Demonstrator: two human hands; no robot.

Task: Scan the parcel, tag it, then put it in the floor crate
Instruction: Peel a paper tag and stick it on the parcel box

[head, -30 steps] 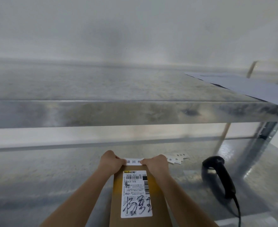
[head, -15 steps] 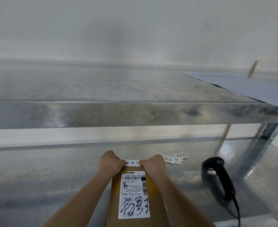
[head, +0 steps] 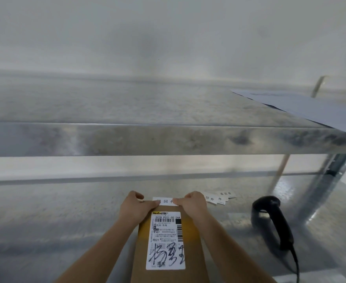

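While the steel table (head: 55, 231) carries everything in play beneath an upper shelf (head: 147, 137), which bears only a pale sheet (head: 310, 107) at its right end, the step in hand looks to be the tagging. The parcel (head: 190, 262), a brown flat carton, lies on the table right in front of the person, its long side running away from them, with a white shipping label (head: 166, 240) stuck on its top face. A black handheld scanner (head: 274, 219) rests on the table to the right, well apart from the parcel and untouched, so the scan is probably done, though nothing here proves it.

Both hands sit at the parcel's far edge. The left hand (head: 136, 207) and right hand (head: 192, 205) each pinch one end of a small white tag (head: 166, 201), grip closed on the strip with thumb against fingers, holding it stretched flat just above the shipping label. Whether the tag is touching the carton already I cannot tell. A few spare tags (head: 219, 198) lie fanned just beside the right hand.

The next move calls for lowering the strip squarely, clear of the barcode, and pressing it down along its length. After that the parcel must be lifted to the floor crate, which is not in view.
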